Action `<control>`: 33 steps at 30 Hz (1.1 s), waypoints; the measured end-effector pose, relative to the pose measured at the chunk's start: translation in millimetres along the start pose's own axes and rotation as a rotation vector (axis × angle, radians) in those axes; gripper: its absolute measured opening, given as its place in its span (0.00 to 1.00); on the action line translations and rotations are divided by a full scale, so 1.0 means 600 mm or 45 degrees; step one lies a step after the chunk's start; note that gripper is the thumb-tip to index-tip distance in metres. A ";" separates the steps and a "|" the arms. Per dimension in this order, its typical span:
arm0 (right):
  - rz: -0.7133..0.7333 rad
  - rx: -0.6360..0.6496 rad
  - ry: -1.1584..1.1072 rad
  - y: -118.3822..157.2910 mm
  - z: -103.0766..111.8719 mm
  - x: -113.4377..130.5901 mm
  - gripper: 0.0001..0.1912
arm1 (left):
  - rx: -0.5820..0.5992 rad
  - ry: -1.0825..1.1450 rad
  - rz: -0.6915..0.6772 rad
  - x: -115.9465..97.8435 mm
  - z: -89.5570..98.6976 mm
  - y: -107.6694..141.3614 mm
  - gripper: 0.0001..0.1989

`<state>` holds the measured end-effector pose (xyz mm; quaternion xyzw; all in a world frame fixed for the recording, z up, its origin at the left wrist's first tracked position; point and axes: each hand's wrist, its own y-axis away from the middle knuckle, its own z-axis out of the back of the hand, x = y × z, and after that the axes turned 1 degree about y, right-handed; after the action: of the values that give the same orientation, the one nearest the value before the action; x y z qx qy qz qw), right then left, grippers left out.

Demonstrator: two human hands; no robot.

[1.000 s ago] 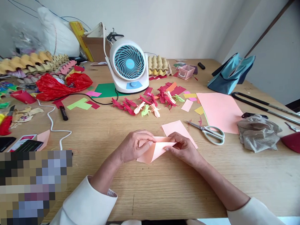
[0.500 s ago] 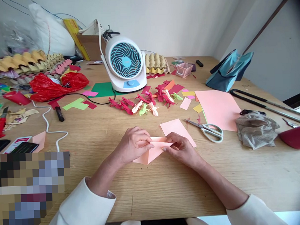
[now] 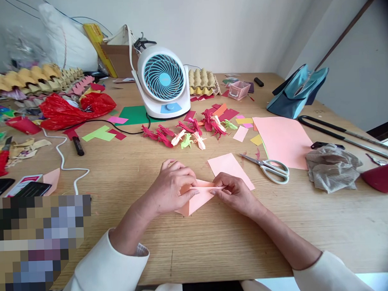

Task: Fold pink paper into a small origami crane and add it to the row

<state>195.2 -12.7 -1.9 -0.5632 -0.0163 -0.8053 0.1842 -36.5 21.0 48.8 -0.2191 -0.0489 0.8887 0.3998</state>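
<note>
A folded sheet of pale pink paper (image 3: pixel 200 199) is held between both my hands, low over the wooden table. My left hand (image 3: pixel 176 186) pinches its upper left part with thumb and fingers. At the right corner, my right hand (image 3: pixel 235 190) grips the narrow end, thumb in front. A crease runs down the paper's front, and its lower point hangs toward me. Just behind my right hand lies a flat pink paper piece (image 3: pixel 229 165). Scissors (image 3: pixel 273 168) with pale handles rest to the right of it.
Folded paper figures (image 3: pixel 185 133) in red, green and pink lie ahead, before a white fan (image 3: pixel 164 80). A large pink sheet (image 3: pixel 283 138), a crumpled grey cloth (image 3: pixel 331 168) and a blue bag (image 3: pixel 297 93) are at right. A white cord (image 3: pixel 62 154) and a marker (image 3: pixel 78 146) lie left.
The paper's upper flap has tilted and its fold line sits a little differently between my fingers. My left thumb has shifted slightly downward. Both hands keep their hold.
</note>
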 end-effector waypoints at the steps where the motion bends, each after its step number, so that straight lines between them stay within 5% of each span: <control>1: 0.000 0.011 -0.005 0.000 -0.001 0.000 0.14 | 0.016 0.003 -0.014 -0.003 0.002 0.000 0.07; 8: -0.040 0.047 -0.041 0.002 0.000 0.000 0.13 | 0.069 0.088 -0.014 -0.002 -0.003 -0.002 0.08; 27: -0.167 -0.084 -0.354 -0.004 0.011 0.001 0.16 | -0.163 0.425 0.347 0.004 -0.013 0.001 0.07; 33: -0.208 -0.151 -0.439 -0.005 0.006 -0.006 0.15 | -0.221 0.448 0.343 0.000 -0.015 -0.001 0.07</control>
<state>198.6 -8.3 -3.5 -0.6995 -0.0456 -0.7088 0.0793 -32.0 20.8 40.6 -0.4088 -0.0250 0.8745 0.2597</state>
